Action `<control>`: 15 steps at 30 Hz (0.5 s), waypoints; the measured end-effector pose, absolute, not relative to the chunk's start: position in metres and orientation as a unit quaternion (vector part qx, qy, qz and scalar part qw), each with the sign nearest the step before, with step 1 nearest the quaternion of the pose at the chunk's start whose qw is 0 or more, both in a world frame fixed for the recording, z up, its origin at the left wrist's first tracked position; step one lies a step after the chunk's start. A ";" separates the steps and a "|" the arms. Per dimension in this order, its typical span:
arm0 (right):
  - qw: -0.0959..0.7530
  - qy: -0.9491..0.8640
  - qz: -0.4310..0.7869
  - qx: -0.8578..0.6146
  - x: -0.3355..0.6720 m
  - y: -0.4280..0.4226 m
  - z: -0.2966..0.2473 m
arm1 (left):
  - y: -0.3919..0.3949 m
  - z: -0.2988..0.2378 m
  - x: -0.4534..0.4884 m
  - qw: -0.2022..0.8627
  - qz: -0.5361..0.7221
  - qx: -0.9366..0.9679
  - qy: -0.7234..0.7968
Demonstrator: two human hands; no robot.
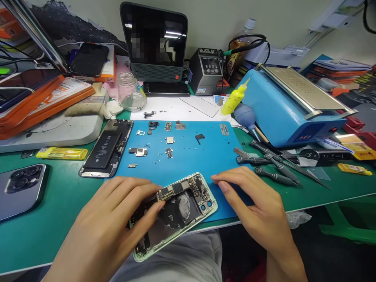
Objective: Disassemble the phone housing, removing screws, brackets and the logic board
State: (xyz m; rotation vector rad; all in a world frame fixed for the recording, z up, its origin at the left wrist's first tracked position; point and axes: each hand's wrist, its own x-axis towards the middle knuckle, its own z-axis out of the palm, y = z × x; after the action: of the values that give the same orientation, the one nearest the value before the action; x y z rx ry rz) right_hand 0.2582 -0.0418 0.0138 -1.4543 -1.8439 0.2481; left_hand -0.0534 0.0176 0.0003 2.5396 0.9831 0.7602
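Observation:
An opened green phone housing (188, 211) lies tilted over the near edge of the blue work mat (190, 152), its logic board (182, 188) exposed. My left hand (117, 219) covers the housing's left part, fingers curled, with fingertips pressing on the board's left end. Beside the housing's top right corner, my right hand (252, 203) rests flat on the mat, fingers stretched toward the phone and holding nothing. Small metal brackets and screws (167, 141) lie scattered across the mat.
A second opened phone with battery (107, 148) lies left of the mat. Several screwdrivers and tweezers (273, 164) lie right. A blue heating machine (290, 105), yellow bottle (235, 100), soldering station (205, 70), glass jar (131, 92), yellow lighter (61, 153) and dark phone (20, 188) surround it.

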 end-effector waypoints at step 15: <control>0.326 -0.730 0.090 -0.594 0.242 -0.035 0.025 | 0.022 0.000 -0.056 0.118 0.256 0.899 0.335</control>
State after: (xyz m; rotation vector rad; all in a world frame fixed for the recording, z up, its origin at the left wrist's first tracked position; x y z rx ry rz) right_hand 0.2421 -0.0346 0.0247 -1.5575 -1.9134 0.2362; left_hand -0.0558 0.0219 0.0002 2.6305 0.9794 0.7488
